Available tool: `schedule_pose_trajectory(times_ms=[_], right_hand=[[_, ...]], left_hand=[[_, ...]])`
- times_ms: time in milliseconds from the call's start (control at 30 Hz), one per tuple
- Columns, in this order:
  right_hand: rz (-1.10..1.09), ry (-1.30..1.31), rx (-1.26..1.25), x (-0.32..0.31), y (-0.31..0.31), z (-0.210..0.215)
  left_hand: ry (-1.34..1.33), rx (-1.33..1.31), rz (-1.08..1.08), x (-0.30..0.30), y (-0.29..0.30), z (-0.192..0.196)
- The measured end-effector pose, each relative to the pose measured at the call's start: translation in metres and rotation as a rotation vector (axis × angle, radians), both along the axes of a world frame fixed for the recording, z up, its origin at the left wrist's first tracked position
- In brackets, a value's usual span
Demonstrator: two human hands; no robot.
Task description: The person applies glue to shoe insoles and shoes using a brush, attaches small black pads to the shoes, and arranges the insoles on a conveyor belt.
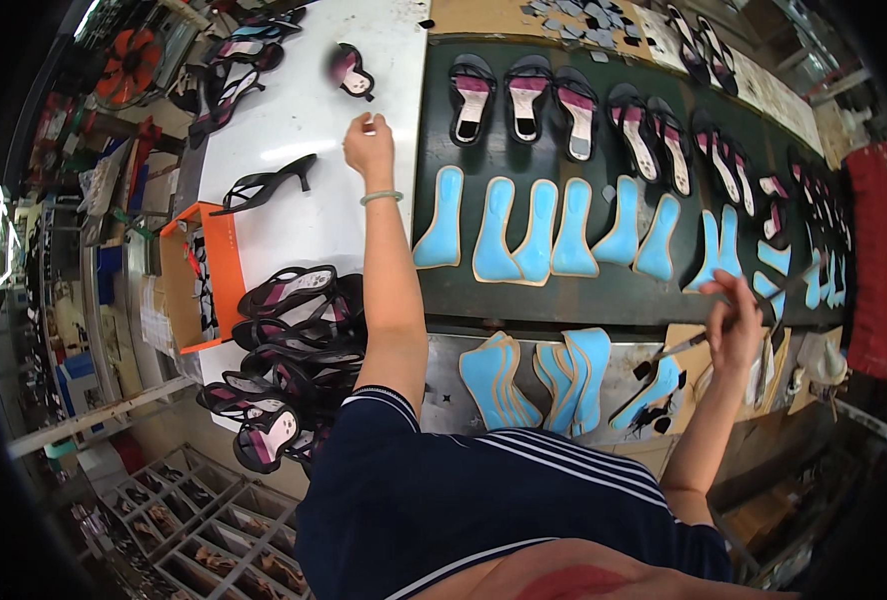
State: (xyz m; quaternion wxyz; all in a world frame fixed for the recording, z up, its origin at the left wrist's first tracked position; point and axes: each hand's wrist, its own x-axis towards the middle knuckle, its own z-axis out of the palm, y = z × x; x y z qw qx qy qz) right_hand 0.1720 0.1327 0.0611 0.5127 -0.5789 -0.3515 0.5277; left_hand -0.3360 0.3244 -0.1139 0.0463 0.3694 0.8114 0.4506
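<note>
My left hand (369,145) reaches over the white tabletop at the far left, its fingers loosely bent and apart, holding nothing. Just beyond it, not touching, a black sandal (352,72) with a pink-and-plum insole is partly blurred. At the right, my right hand (735,322) has bent fingers around what looks like a thin, stick-like tool (682,347); its exact kind is unclear. Light-blue insole pieces (719,250) with tan edges lie just beyond this hand. Another blue insole (648,393) with black scraps on it is nearer my body.
Black sandals (472,100) line the dark green surface (604,300) behind several blue insoles (446,215). Fanned insoles (576,380) lie on the near metal ledge. More sandals (294,330) are heaped left of my arm, beside an orange box (226,270) and one heeled sandal (269,185).
</note>
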Motion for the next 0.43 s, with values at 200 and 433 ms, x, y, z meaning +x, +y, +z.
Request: schedule_pose_trajectory(times_ms=[200, 433], right_hand=[[-0.255, 0.103, 0.095, 0.007, -0.014, 0.027], [0.081, 0.144, 0.107, 0.089, -0.055, 0.005]], left_hand=[[0.091, -0.205, 0.194, -0.075, 0.048, -0.01], [-0.888, 0.288, 0.26, -0.121, 0.079, 0.001]])
